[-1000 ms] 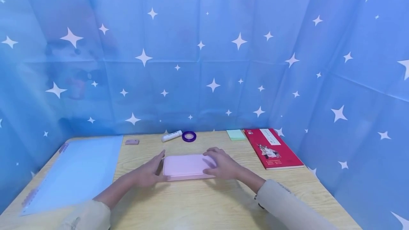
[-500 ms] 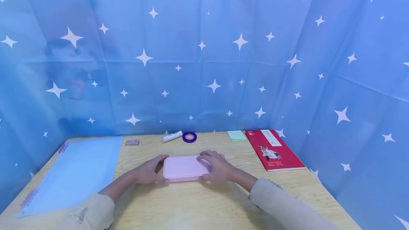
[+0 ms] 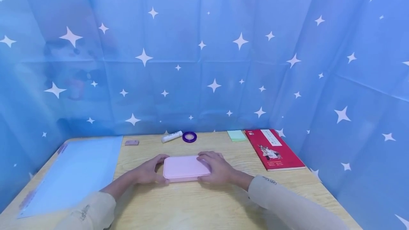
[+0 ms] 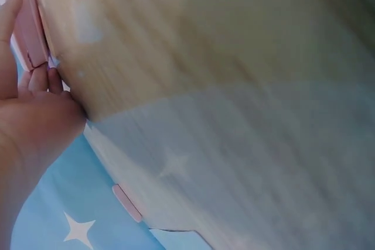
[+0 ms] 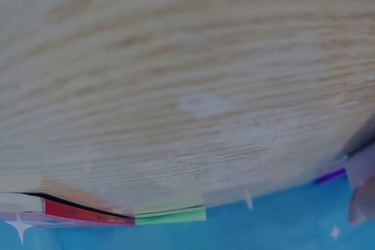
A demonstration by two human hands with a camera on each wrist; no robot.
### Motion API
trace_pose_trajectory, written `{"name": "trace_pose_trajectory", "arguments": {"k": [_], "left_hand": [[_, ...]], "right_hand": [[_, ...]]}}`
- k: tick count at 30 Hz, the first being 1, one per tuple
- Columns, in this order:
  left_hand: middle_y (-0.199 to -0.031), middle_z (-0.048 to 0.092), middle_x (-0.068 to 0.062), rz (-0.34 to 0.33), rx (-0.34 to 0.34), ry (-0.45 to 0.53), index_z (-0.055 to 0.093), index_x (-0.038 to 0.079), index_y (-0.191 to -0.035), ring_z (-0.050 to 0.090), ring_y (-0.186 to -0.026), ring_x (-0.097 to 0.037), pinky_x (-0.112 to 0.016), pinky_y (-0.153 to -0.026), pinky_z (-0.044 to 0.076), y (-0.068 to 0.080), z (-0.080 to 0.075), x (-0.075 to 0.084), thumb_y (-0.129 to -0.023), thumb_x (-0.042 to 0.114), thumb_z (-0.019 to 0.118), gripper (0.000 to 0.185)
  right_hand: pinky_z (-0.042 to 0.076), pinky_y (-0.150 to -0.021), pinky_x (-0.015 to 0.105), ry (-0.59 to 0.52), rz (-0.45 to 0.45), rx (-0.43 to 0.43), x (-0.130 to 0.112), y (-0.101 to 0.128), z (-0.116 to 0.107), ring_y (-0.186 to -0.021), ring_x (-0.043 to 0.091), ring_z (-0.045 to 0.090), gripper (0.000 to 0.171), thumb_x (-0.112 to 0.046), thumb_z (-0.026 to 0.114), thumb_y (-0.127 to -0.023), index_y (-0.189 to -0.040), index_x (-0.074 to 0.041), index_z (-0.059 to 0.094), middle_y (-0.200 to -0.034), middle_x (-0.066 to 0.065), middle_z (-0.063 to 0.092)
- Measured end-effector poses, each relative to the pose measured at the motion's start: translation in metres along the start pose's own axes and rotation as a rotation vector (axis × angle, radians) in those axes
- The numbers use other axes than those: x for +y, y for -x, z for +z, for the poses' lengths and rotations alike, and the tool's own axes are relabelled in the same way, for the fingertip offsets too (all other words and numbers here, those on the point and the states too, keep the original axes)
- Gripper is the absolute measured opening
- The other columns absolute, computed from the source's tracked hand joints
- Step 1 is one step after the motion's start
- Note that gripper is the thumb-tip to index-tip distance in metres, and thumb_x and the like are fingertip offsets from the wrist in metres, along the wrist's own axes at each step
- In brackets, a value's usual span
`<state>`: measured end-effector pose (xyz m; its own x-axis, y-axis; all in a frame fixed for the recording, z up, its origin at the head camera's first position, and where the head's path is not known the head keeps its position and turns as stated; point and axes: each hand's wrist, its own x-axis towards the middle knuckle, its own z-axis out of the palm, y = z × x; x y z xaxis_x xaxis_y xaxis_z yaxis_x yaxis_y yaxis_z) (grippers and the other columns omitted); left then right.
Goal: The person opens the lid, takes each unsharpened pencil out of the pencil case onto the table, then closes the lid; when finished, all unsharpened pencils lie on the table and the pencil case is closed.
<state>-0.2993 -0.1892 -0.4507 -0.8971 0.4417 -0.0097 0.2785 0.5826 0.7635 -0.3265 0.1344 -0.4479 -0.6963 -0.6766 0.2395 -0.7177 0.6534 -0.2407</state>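
A pink, flat pencil case (image 3: pixel 185 168) with rounded corners lies lengthwise across the middle of the wooden table. My left hand (image 3: pixel 148 171) grips its left end, thumb at the near corner and fingers at the far one. At the other end my right hand (image 3: pixel 218 168) holds the case, its fingers bent over the top and its thumb low on the near side. In the left wrist view, the left hand (image 4: pixel 35 115) reaches up to the end of the case (image 4: pixel 29 27). Only a bit of the right hand (image 5: pixel 364 180) shows in the right wrist view.
Along the back of the table (image 3: pixel 191 208) lie a small mauve eraser (image 3: pixel 132 142), a white glue stick (image 3: pixel 172 136), a purple tape roll (image 3: pixel 189 137) and green sticky notes (image 3: pixel 236 135). A red book (image 3: pixel 271 150) is at right, a light-blue sheet (image 3: pixel 76 169) at left.
My right hand has shifted left and closed in on the case's right end. The left hand has come in tighter on the left end. Over the last half second almost nothing moves.
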Motion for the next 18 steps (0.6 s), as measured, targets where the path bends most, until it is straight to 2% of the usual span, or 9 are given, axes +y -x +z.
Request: {"name": "trace_pose_trajectory", "arguments": {"k": [3,11,18], "left_hand": [[-0.147,0.045,-0.020,0.006,0.001,0.009,0.036,0.004,-0.148,0.032,-0.141,-0.042,-0.063,-0.116,0.016,-0.001,0.000,0.001,-0.073,0.037,0.087,0.097],[-0.147,0.045,-0.017,-0.031,0.003,0.042,0.038,0.010,-0.147,0.030,-0.143,-0.041,-0.061,-0.116,0.017,-0.002,-0.002,0.003,-0.072,0.034,0.089,0.094],[-0.147,0.046,-0.019,-0.043,0.011,0.034,0.037,0.007,-0.147,0.032,-0.142,-0.042,-0.062,-0.116,0.018,-0.003,0.000,0.002,-0.070,0.035,0.090,0.098]], "right_hand": [[0.035,-0.105,0.049,0.013,-0.014,0.028,0.001,0.000,0.002,-0.137,0.024,0.042,0.071,-0.054,0.073,-0.080,-0.137,-0.016,0.055,-0.145,0.003,0.050],[0.034,-0.106,0.044,0.040,-0.033,0.085,0.004,0.000,0.010,-0.137,0.021,0.041,0.072,-0.052,0.073,-0.079,-0.138,-0.015,0.054,-0.145,0.000,0.050],[0.031,-0.110,0.043,0.082,-0.018,0.087,0.003,0.001,0.016,-0.139,0.019,0.039,0.075,-0.055,0.070,-0.080,-0.140,-0.013,0.052,-0.147,0.000,0.047]]}}
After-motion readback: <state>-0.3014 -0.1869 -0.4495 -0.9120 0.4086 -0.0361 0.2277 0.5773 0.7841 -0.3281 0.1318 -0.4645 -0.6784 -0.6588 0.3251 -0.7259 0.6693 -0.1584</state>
